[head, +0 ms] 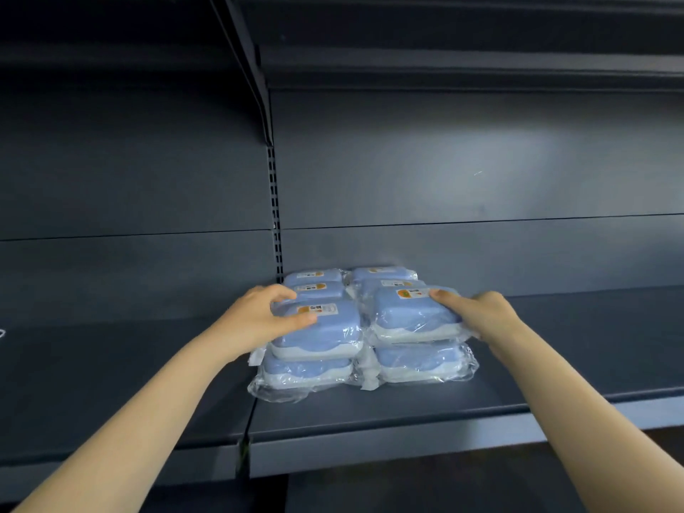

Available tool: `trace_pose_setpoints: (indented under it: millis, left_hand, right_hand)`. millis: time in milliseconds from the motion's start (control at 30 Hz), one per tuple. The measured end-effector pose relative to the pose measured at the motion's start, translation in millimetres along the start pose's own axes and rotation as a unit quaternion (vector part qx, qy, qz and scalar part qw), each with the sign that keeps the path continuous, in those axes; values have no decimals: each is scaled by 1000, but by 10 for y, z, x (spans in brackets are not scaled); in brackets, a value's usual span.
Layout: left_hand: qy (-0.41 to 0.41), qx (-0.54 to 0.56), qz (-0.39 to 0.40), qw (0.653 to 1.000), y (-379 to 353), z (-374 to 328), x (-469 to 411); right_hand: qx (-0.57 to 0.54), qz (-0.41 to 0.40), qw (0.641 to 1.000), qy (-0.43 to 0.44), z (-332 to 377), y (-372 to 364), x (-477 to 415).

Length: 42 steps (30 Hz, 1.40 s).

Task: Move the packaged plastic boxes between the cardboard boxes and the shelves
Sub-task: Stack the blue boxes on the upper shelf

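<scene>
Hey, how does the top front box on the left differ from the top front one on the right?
The left top box looks nearer the shelf front; the right top box sits further back. The left hand reaches over the left top box, thumb in front of its label; the right hand holds the right top box's side, thumb beside its label. Both are blue-lidded, plastic-wrapped, stacked on another box.

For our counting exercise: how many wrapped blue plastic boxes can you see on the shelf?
8: left top box, left bottom box, two left rear boxes; right top box, right bottom box, two right rear boxes. Others beneath the rear ones may be hidden.
</scene>
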State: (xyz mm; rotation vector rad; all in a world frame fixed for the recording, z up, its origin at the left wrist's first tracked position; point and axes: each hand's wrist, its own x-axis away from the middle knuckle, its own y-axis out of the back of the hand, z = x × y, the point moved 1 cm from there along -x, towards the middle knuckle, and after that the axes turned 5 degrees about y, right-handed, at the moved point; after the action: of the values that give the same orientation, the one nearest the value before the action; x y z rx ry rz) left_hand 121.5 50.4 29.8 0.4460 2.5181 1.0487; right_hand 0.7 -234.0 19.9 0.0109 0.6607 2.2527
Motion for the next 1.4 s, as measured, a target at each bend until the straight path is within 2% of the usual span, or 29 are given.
trace_pose_setpoints:
  millis: [100,200,267,367,433,567,767,933,1100,1233,1400]
  left_hand:
    - [-26,-70,19,997,-51,18,43]
    - [-41,-59,-14,997,-31,7,33]
    - [-43,-52,-28,997,-21,1,26]
    - [-38,-35,-41,998,-46,25,23]
    - [-26,-16,-27,999,-81,62,29]
    - [-10,57,6,998,-149,114,49]
    - [-29,87,-31,995,-259,136,50]
    - [-68,19,-61,996,-342,160,36]
    - [-68,-65,-57,994,-341,160,-22]
    - [-57,-99,-35,993,-310,100,-12]
    - [-33,-225,-13,974,-215,-66,-14]
  right_hand:
    - [95,31,995,24,15,-198,-48]
    - [205,-61,972,93,8,-246,-9]
    - [165,-87,963,194,5,-200,64]
    - [115,6,958,264,-26,-144,180]
    - [165,42,947,271,-58,-155,205]
    - [172,24,945,277,-51,-204,171]
    - [172,15,945,277,-57,-266,102]
    - [173,16,941,290,-91,-289,53]
    - [178,18,938,298,-96,-318,30]
    - [240,33,925,294,-26,-282,6]
    - [333,65,896,287,125,-220,25]
